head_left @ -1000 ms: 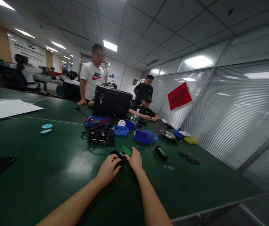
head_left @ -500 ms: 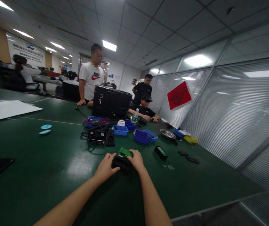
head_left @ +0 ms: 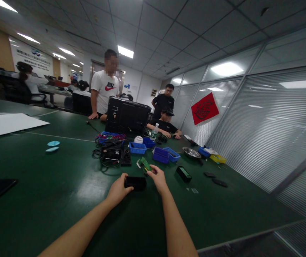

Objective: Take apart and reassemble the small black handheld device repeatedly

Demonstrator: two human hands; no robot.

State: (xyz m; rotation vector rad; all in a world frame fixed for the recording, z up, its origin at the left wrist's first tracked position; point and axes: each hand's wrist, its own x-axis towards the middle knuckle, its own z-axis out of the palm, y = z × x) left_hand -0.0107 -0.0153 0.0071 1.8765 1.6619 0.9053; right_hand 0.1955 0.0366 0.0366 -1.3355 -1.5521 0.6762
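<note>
across the green bench (head_left: pixel 70 200), just beyond the work, sit a black box with cables (head_left: pixel 110 155), a blue tray (head_left: pixel 137 148) with a white ball (head_left: pixel 138 140) behind it, and a dark blue tray (head_left: pixel 160 155); the large black cabinet (head_left: pixel 128 115) stands behind these and hides part of a person in a white shirt (head_left: pixel 105 89). to the right lie a small case with a green top (head_left: pixel 184 174), a clear scrap (head_left: pixel 194 190) and, farther off, a metal bowl (head_left: pixel 192 153). the circuit board (head_left: pixel 145 165) is green, with a white part at its left end and a yellowish strip near its lower edge; the open case (head_left: pixel 135 182) is black, longish and dark inside. the right grip (head_left: pixel 158 178) pinches the board by its near right corner, thumb against fingers, holding it tilted, just beyond the case and apart from it. the left grip (head_left: pixel 117 188) clasps the left end of the case, thumb along the near side, fingers at the far side.
</note>
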